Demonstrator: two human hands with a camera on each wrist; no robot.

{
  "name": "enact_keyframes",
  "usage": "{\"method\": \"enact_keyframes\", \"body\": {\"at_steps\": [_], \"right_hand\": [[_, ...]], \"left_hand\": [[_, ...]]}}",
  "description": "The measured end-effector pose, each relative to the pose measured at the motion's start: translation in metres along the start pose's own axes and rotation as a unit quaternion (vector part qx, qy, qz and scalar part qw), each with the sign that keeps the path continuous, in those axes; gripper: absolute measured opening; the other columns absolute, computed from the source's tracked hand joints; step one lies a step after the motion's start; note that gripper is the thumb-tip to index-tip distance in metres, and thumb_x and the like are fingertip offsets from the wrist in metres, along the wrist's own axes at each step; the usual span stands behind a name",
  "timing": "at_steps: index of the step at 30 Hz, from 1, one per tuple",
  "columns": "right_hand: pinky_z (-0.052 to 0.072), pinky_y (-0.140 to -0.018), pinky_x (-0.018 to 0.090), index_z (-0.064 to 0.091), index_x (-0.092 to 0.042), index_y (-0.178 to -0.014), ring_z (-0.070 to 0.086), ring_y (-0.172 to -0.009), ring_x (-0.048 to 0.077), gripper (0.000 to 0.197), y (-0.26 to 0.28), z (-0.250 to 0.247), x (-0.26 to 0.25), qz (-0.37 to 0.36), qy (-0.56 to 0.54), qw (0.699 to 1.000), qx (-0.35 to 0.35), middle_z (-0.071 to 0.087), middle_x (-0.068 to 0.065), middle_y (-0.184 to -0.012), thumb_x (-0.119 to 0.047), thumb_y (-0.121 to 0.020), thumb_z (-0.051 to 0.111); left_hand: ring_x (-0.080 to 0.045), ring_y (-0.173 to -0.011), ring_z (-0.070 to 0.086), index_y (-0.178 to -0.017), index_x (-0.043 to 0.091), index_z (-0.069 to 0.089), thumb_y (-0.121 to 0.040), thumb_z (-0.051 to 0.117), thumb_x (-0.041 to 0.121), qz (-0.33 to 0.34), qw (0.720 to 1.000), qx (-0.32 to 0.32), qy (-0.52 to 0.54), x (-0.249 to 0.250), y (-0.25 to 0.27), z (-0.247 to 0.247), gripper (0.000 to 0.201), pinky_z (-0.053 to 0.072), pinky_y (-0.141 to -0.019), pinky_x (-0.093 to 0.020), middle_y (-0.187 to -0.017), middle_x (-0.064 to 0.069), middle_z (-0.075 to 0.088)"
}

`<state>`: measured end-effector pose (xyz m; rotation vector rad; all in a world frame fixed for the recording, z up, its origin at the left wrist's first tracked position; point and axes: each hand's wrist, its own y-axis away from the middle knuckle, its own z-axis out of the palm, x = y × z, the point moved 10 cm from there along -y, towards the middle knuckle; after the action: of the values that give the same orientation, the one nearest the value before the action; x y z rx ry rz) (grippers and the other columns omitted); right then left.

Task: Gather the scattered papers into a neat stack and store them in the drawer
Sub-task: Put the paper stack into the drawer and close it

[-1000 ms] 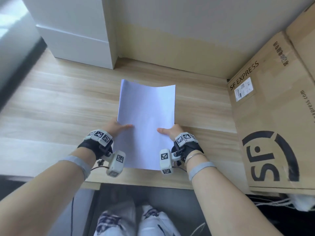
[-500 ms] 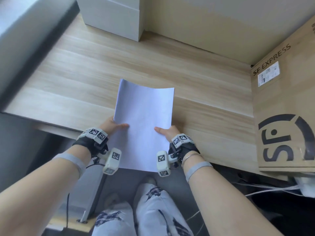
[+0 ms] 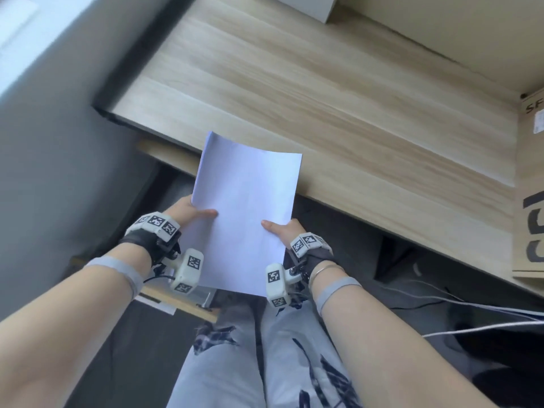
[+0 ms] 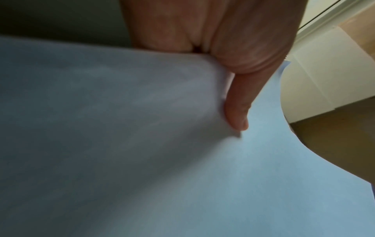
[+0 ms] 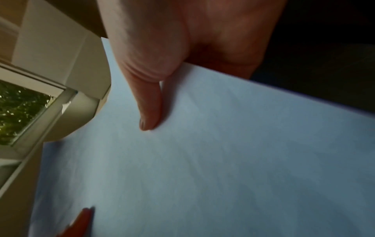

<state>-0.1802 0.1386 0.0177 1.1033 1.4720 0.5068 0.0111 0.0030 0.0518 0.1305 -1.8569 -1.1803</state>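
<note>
A neat stack of white paper (image 3: 247,213) hangs in the air over my lap, its far end past the front edge of the wooden desk (image 3: 338,98). My left hand (image 3: 191,210) pinches the stack's left edge, thumb on top and fingers hidden beneath. My right hand (image 3: 282,231) pinches the right edge the same way. In the left wrist view the paper (image 4: 142,152) fills the frame under my left thumb (image 4: 237,112). The right wrist view shows the paper (image 5: 213,160) beneath my right thumb (image 5: 149,109). No drawer is plainly seen.
A cardboard SF Express box (image 3: 530,184) stands at the desk's right end. A white box (image 3: 300,4) sits at the back. A low wooden shelf (image 3: 176,301) lies under the desk to the left. Cables (image 3: 471,316) trail on the floor at right. My knees (image 3: 259,363) are below the stack.
Both hands have drawn the stack back toward me, off the desk top and over my lap. My view has tilted down and left, showing the space beneath the desk.
</note>
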Motion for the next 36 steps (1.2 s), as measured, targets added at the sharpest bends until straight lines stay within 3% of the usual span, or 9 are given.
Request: {"method": "enact_keyframes", "body": {"at_steps": [3, 12, 17, 20, 24, 26, 28, 33, 36], "right_hand": [[0.05, -0.094, 0.036, 0.057, 0.002, -0.121, 0.064, -0.106, 0.029, 0.06, 0.007, 0.036, 0.01, 0.009, 0.024, 1.0, -0.017, 0.065, 0.008, -0.11, -0.035, -0.077, 0.074], [0.04, -0.083, 0.029, 0.043, 0.002, -0.131, 0.057, -0.11, 0.028, 0.067, -0.003, 0.105, 0.049, 0.046, 0.128, 0.989, -0.059, 0.057, 0.015, -0.119, -0.042, -0.085, 0.063], [0.051, -0.095, 0.047, 0.062, -0.002, -0.107, 0.064, -0.105, 0.037, 0.024, -0.027, 0.129, 0.053, 0.007, 0.093, 0.994, -0.051, 0.067, 0.017, -0.106, -0.014, -0.086, 0.063], [0.051, -0.077, 0.032, 0.064, -0.002, -0.101, 0.063, -0.083, 0.03, 0.019, -0.032, 0.138, 0.052, 0.01, 0.123, 0.991, -0.047, 0.062, 0.01, -0.089, -0.014, -0.088, 0.056], [0.038, -0.07, 0.025, 0.054, -0.009, -0.078, 0.049, -0.063, 0.019, 0.016, -0.042, 0.147, 0.057, 0.03, 0.128, 0.991, -0.038, 0.054, 0.005, -0.075, -0.005, -0.091, 0.045], [0.039, -0.072, 0.026, 0.054, -0.013, -0.111, 0.058, -0.075, 0.024, 0.03, -0.046, 0.152, 0.059, 0.033, 0.09, 0.995, -0.029, 0.06, 0.008, -0.088, 0.004, -0.091, 0.041], [0.043, -0.075, 0.028, 0.026, -0.028, -0.145, 0.062, -0.102, 0.03, 0.069, -0.049, 0.153, 0.059, 0.021, 0.046, 0.999, -0.002, 0.059, 0.011, -0.117, 0.012, -0.089, 0.039], [0.041, -0.057, 0.016, 0.036, -0.024, -0.138, 0.054, -0.086, 0.023, 0.054, -0.069, 0.16, 0.05, -0.013, 0.051, 0.999, 0.002, 0.045, 0.009, -0.14, 0.002, -0.091, 0.043], [0.043, -0.082, 0.022, 0.038, -0.02, -0.138, 0.056, -0.106, 0.025, 0.048, -0.086, 0.164, 0.05, 0.01, 0.043, 0.999, -0.003, 0.038, 0.006, -0.146, -0.006, -0.093, 0.046]], "left_hand": [[-0.02, -0.072, 0.061, -0.099, 0.016, 0.056, -0.085, 0.064, 0.006, -0.021, 1.0, 0.005, 0.01, -0.032, 0.005, -0.023, 0.018, 0.049, -0.068, -0.029, -0.084, 0.0, 0.063], [-0.022, -0.071, 0.061, -0.109, 0.009, 0.057, -0.082, 0.066, 0.002, -0.079, 0.996, 0.026, 0.005, -0.116, -0.009, -0.066, 0.03, 0.05, -0.068, -0.03, -0.081, -0.002, 0.066], [-0.022, -0.073, 0.06, -0.112, 0.011, 0.056, -0.083, 0.066, 0.006, -0.104, 0.994, 0.039, -0.015, -0.137, -0.026, -0.085, 0.031, 0.048, -0.079, -0.035, -0.084, -0.004, 0.063], [-0.035, -0.097, 0.064, -0.119, 0.009, 0.058, -0.08, 0.07, 0.012, -0.124, 0.991, 0.026, -0.037, -0.151, -0.039, -0.093, 0.041, 0.047, -0.097, -0.048, -0.107, -0.014, 0.067], [-0.039, -0.106, 0.063, -0.124, 0.01, 0.058, -0.077, 0.073, 0.014, -0.14, 0.988, 0.023, -0.06, -0.171, -0.066, -0.101, 0.05, 0.044, -0.101, -0.053, -0.117, -0.019, 0.066], [-0.039, -0.106, 0.063, -0.123, 0.011, 0.058, -0.076, 0.074, 0.014, -0.142, 0.987, 0.02, -0.067, -0.174, -0.077, -0.102, 0.05, 0.045, -0.1, -0.053, -0.117, -0.018, 0.066], [-0.038, -0.106, 0.063, -0.124, 0.01, 0.058, -0.077, 0.073, 0.011, -0.138, 0.988, 0.016, -0.073, -0.173, -0.087, -0.101, 0.049, 0.045, -0.101, -0.051, -0.116, -0.018, 0.066], [-0.038, -0.104, 0.064, -0.121, 0.006, 0.059, -0.077, 0.072, 0.006, -0.127, 0.987, 0.008, -0.093, -0.166, -0.122, -0.096, 0.046, 0.045, -0.101, -0.05, -0.111, -0.018, 0.066], [-0.036, -0.103, 0.064, -0.116, 0.008, 0.06, -0.075, 0.073, 0.008, -0.121, 0.987, 0.008, -0.107, -0.165, -0.146, -0.093, 0.043, 0.046, -0.1, -0.05, -0.111, -0.018, 0.067]]}}
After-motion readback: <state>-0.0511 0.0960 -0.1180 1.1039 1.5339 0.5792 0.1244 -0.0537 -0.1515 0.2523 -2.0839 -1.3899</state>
